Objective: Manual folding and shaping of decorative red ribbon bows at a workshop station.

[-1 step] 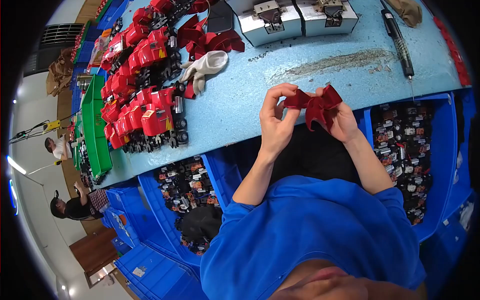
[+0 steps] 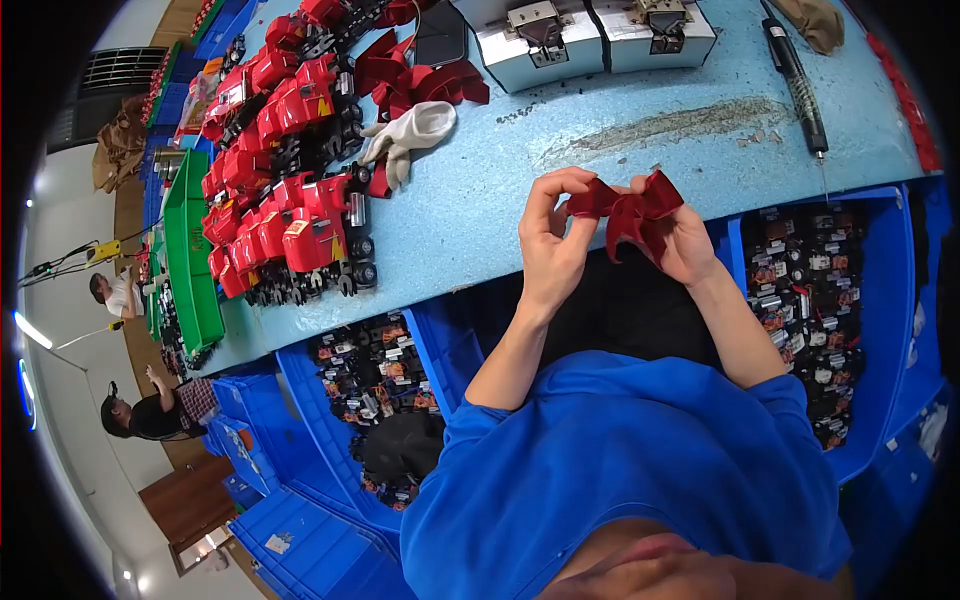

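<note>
A dark red ribbon-like bow (image 2: 632,215) with loops to both sides and tails hanging down is held up just past the table's near edge. My left hand (image 2: 556,228) pinches its left loop between thumb and fingers. At its right loop, my right hand (image 2: 688,240) has its fingers closed, partly hidden behind the red material. More red pieces of the same look (image 2: 415,82) lie in a heap farther left, beside a white work glove (image 2: 412,135).
Red toy trucks (image 2: 290,200) crowd the table's left side, beside a green bin (image 2: 190,255). Two metal fixtures (image 2: 540,45) stand at the back; a power screwdriver (image 2: 796,85) lies at right. Blue crates (image 2: 885,330) of toy chassis sit below. Two people (image 2: 150,410) are far left.
The bow's hanging tails have shifted very slightly to the left between my hands. At far left, the nearer person's hand has moved.
</note>
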`<act>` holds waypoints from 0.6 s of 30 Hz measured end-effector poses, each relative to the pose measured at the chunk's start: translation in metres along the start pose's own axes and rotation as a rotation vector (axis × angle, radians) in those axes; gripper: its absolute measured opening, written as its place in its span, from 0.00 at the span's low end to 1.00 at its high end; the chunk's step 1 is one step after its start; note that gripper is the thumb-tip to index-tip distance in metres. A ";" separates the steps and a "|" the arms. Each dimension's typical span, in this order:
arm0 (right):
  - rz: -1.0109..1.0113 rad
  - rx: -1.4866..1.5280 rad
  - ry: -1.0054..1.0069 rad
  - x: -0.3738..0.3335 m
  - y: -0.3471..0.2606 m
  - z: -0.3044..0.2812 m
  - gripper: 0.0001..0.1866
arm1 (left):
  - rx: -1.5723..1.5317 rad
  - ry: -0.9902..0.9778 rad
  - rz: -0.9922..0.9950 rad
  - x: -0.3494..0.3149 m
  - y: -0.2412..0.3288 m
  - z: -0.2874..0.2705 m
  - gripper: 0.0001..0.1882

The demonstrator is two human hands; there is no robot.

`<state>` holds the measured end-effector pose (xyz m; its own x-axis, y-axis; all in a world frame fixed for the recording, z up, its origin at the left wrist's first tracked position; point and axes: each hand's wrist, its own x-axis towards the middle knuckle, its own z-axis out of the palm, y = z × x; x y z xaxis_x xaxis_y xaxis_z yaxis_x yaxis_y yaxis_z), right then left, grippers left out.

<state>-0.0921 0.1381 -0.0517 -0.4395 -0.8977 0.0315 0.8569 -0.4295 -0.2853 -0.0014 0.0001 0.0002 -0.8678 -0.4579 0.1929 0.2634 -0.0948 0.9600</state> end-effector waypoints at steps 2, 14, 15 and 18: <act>-0.011 -0.064 0.040 0.001 0.001 0.003 0.14 | -0.022 0.006 0.011 0.001 -0.001 0.002 0.10; -0.223 -0.464 0.096 0.002 0.005 0.019 0.10 | -0.133 0.166 -0.219 0.002 -0.011 0.006 0.07; -0.232 -0.516 0.124 0.002 0.005 0.019 0.11 | -0.309 0.148 -0.402 0.004 -0.006 0.006 0.06; -0.227 -0.578 0.178 0.002 0.005 0.022 0.14 | -0.504 0.074 -0.577 0.006 -0.004 0.007 0.05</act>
<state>-0.0832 0.1321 -0.0324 -0.6731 -0.7396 0.0062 0.4760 -0.4396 -0.7617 -0.0101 0.0038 -0.0008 -0.9003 -0.2701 -0.3414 -0.0467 -0.7197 0.6927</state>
